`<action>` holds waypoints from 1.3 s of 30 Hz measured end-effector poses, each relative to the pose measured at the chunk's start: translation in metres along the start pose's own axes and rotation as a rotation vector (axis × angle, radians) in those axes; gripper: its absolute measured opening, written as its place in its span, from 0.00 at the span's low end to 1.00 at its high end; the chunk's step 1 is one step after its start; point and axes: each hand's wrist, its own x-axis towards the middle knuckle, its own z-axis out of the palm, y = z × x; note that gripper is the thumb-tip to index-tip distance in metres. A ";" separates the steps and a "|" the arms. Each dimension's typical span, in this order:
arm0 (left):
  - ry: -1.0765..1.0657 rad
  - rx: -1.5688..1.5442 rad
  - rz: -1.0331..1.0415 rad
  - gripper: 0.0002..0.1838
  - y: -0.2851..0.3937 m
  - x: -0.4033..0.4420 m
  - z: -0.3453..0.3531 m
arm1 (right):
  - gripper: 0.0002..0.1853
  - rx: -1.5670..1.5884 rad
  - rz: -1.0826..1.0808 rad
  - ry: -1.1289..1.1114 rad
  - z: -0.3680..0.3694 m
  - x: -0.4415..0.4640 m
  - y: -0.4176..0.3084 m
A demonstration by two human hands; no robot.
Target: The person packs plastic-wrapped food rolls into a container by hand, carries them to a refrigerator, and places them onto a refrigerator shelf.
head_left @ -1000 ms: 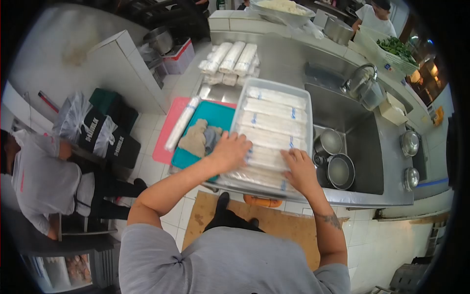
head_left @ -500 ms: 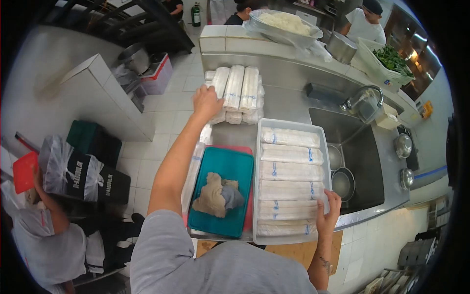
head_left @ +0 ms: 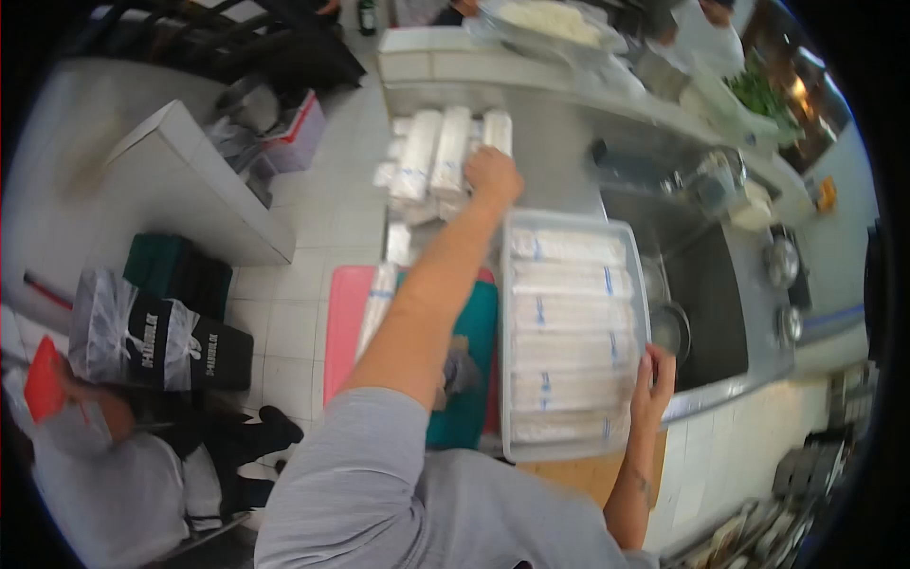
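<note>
My left hand [head_left: 493, 176] reaches to the far stack, its fingers closed over the rightmost long wrapped package [head_left: 499, 131]. Other white, plastic-wrapped packages [head_left: 417, 156] with blue marks are piled beside it. My right hand [head_left: 654, 376] pinches the right rim of a white plastic tray [head_left: 507, 332]. Several similar wrapped packages [head_left: 573, 319] lie crosswise in the tray, side by side. My left forearm crosses above a teal tray [head_left: 474, 332] and partly hides the grey and brown cloths [head_left: 461, 372] in it.
A pink board [head_left: 346, 303] lies under the teal tray, with another wrapped package [head_left: 377, 305] on it. On the right is a sink [head_left: 706, 303] with metal bowls. A co-worker [head_left: 114, 474] holding something red sits at lower left, near black bins [head_left: 223, 356].
My left hand has moved right, from the left side of the stack to its rightmost package. My right hand stays on the tray's rim. The view has shifted slightly.
</note>
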 end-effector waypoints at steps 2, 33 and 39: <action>-0.193 -0.226 0.106 0.26 -0.011 -0.009 -0.034 | 0.08 0.048 0.031 0.014 -0.001 0.003 -0.010; -0.599 -0.301 0.746 0.25 -0.002 -0.362 -0.171 | 0.14 0.011 -0.575 -0.833 -0.057 -0.018 0.011; -0.577 -0.100 0.705 0.12 -0.014 -0.374 -0.149 | 0.16 -0.047 -0.530 -0.854 -0.061 -0.018 0.005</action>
